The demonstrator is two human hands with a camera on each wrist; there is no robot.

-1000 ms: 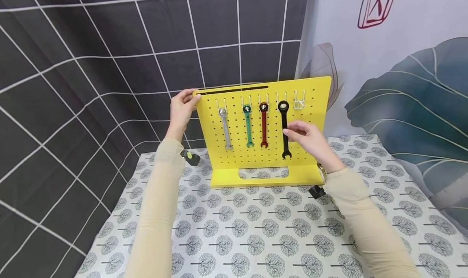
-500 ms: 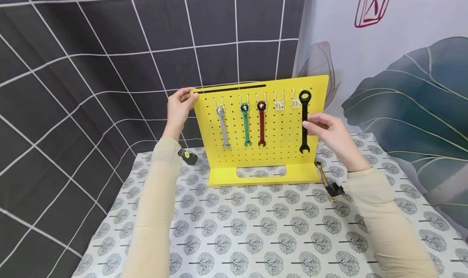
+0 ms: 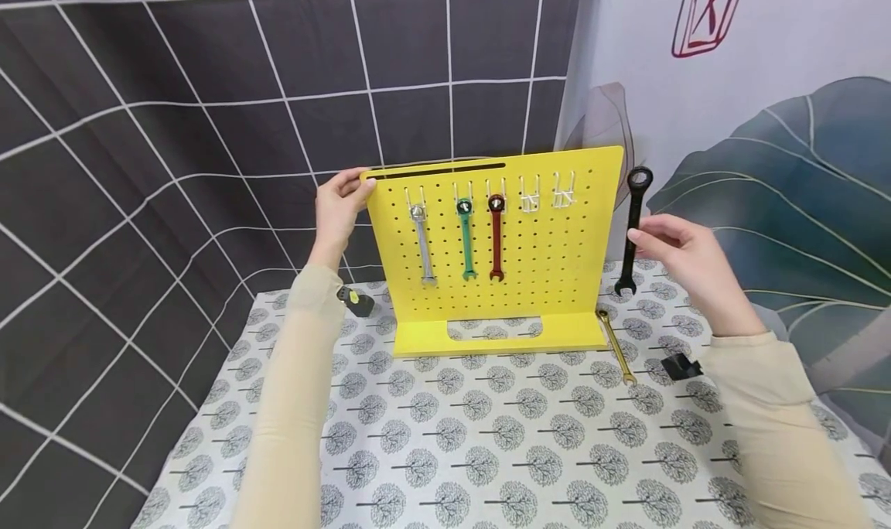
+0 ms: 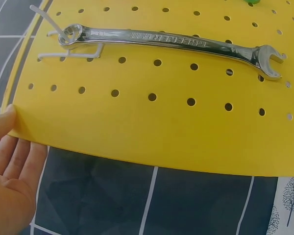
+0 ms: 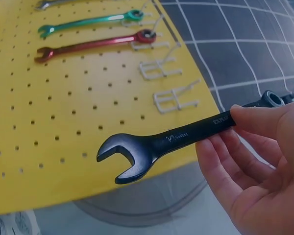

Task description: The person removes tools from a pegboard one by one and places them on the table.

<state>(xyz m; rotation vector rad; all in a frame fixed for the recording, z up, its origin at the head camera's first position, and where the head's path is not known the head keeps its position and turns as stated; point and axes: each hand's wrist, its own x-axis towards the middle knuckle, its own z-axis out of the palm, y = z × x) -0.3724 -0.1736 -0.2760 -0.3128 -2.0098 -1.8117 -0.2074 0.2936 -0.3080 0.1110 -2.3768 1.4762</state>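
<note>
Between thumb and fingers, my right hand (image 3: pixel 685 262) pinches a black combination wrench (image 3: pixel 632 231) by its shaft, off the right side of the yellow pegboard (image 3: pixel 557 266). The wrench is nearly upright, ring end on top; the right wrist view shows its open end (image 5: pixel 130 154) pointing away from the palm. My left hand (image 3: pixel 339 208) grips the pegboard's upper left corner, thumb in front and fingers behind. Silver (image 3: pixel 423 243), green (image 3: pixel 467 239) and red (image 3: pixel 496 239) wrenches hang from white hooks on the board. Two more white hooks (image 3: pixel 530 194) to their right carry nothing.
A gold wrench (image 3: pixel 616 346) lies on the tree-print tablecloth (image 3: pixel 487 436) beside the board's right foot. Dark gridded cloth (image 3: pixel 278 88) hangs behind and to the left. A pale curtain with leaf shapes (image 3: pixel 786 181) hangs at the right.
My right hand has lifted the black wrench off its hook and carried it right, past the board's edge. The gold wrench has come into full view. My left hand keeps its hold on the corner.
</note>
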